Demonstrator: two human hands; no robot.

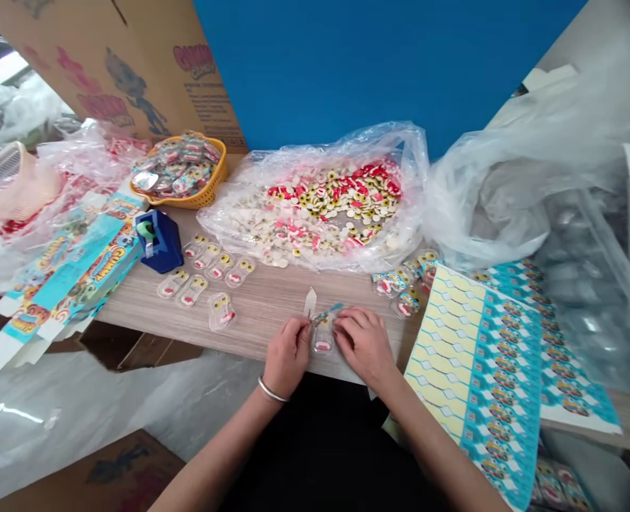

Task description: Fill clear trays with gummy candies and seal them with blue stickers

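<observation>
At the table's front edge, my left hand (287, 357) pinches one end of a narrow blue printed sticker (326, 313). The fingers of my right hand (365, 345) close on its other end, beside the pack. Under the sticker lies a small clear plastic candy pack (323, 345) with yellow eye shapes and red-and-white lips inside. A pale pointed paper strip (310, 302) lies just beyond my left fingertips. Left of my hands are several filled packs without stickers (222, 311); on the right, several packs carry blue stickers (391, 283).
A plastic bag of loose candies (341, 199) spreads across the back. Sticker sheets (469, 370) overhang the front right. A blue tape dispenser (160, 242), a yellow basket of packs (208, 188) and flat printed boxes (75, 263) stand left. Clear plastic trays (582, 284) sit far right.
</observation>
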